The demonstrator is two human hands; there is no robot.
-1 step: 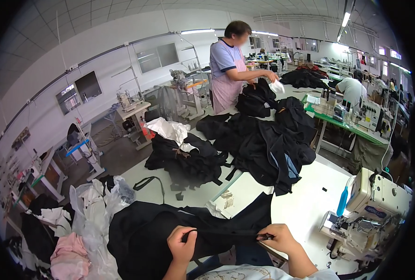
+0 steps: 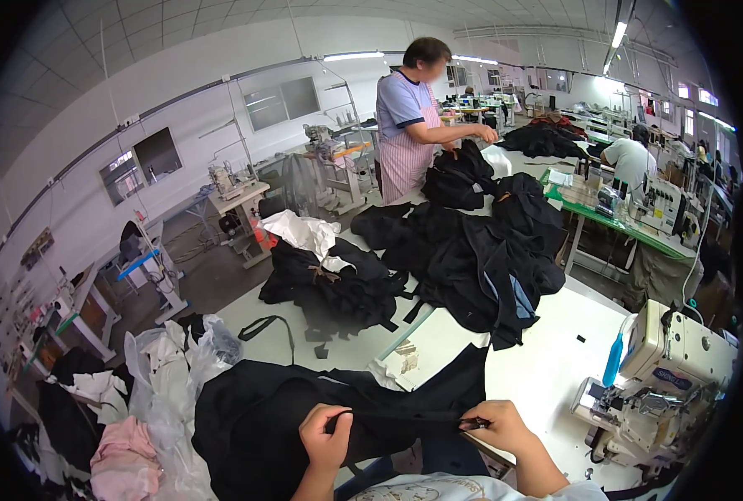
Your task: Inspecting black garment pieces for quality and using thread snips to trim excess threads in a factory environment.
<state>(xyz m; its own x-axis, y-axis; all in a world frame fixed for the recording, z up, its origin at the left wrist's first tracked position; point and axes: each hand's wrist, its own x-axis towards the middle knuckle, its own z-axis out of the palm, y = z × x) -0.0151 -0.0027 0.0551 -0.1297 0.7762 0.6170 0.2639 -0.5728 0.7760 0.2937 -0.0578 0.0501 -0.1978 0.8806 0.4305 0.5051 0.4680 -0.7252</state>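
A long strip or edge of black fabric (image 2: 405, 415) is drawn nearly straight between my two hands, in front of my body. My left hand (image 2: 324, 434) is closed on its left end, thumb on top. At the other end my right hand (image 2: 501, 426) pinches the fabric; a small dark, partly shiny thing shows at those fingertips, too small to name. The rest of the black cloth (image 2: 254, 409) spreads over the table's near edge to the left and behind my hands.
An industrial sewing machine (image 2: 664, 367) with a blue-handled tool (image 2: 613, 359) stands at right. Piled black garments (image 2: 471, 250) cover the white table (image 2: 547, 367) ahead. Plastic bags (image 2: 167, 376) and pink cloth (image 2: 126, 459) lie left. A co-worker (image 2: 409, 117) stands across the table.
The co-worker's hand has come away from the white piece, which now sits slightly lower on the black pile. My own hands and the black fabric look unchanged.
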